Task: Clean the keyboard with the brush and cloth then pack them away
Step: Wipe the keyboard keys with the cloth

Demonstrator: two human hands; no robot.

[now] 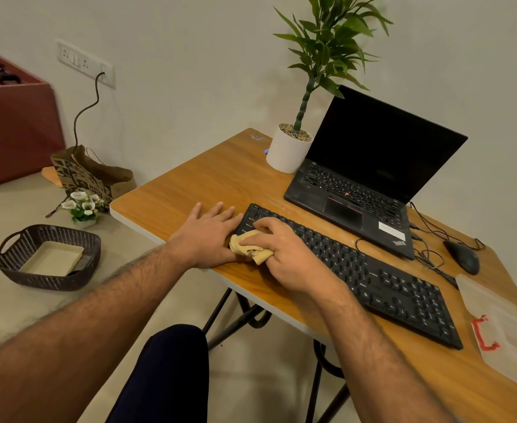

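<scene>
Beige cloth (250,246) gripped, right hand (284,254) | left hand (207,232) flat at keyboard (358,270) edge

Wooden table (190,181) bears keyboard (373,270); laptop (358,190); mouse (461,256); potted plant (287,151); plastic box (504,325).

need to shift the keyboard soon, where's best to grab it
Likely by its free right end, coming from the right. The keyboard lies flat and long; the left end is taken by the left hand and by the right hand with the cloth.
</scene>
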